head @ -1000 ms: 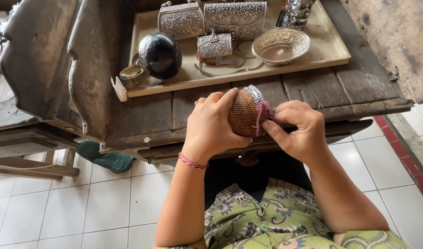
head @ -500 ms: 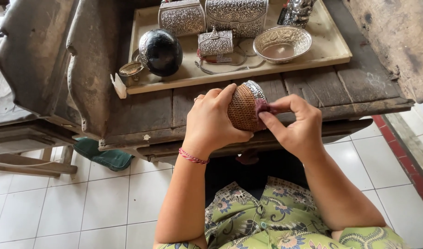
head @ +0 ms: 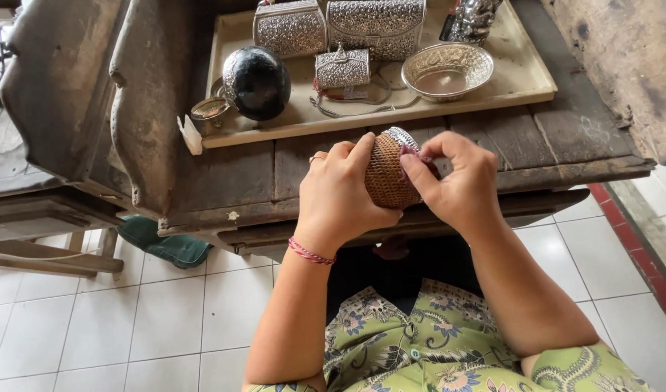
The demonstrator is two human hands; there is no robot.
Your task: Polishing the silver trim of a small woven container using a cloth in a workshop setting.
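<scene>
My left hand (head: 341, 192) grips a small rounded woven brown purse (head: 386, 174) with a silver metal rim, held up in front of the edge of the dark wooden table (head: 550, 138). My right hand (head: 460, 181) pinches the purplish-red lining at the purse's opening with thumb and fingertips. A red string bracelet circles my left wrist, and a ring sits on one left finger. Both hands hover just above the table's front edge.
A pale wooden tray (head: 525, 80) on the table carries embossed silver boxes (head: 376, 25), a small silver box (head: 341, 69), a silver bowl (head: 447, 70), a black egg-shaped purse (head: 259, 82) and a small metal dish (head: 209, 109). A green cloth (head: 166, 243) lies on the white tiled floor.
The hands and the purse stay at the table edge; my right fingers have shifted slightly on the lining at the purse's opening.
</scene>
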